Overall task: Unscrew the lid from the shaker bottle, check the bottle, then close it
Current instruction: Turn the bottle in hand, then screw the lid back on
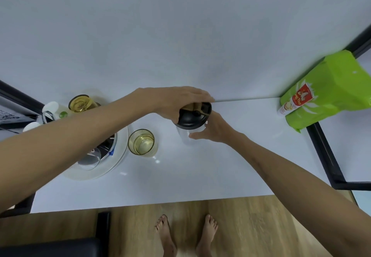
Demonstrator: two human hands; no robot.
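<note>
A clear shaker bottle (185, 136) stands upright on the white table (200, 172), near its far edge by the wall. Its black lid (193, 119) with a flip cap sits on top of it. My left hand (176, 101) reaches over from the left and covers the lid from above, fingers curled round its rim. My right hand (214, 129) wraps the bottle's clear body from the right side, just under the lid. Whether the lid is seated tight or loose cannot be told.
A glass of yellowish liquid (141, 142) stands left of the bottle. Further left are a round white tray (112, 162) with items, another amber glass (80, 103) and small white containers. A green bag (325, 92) leans at the table's right end. Bare feet show on the wooden floor below.
</note>
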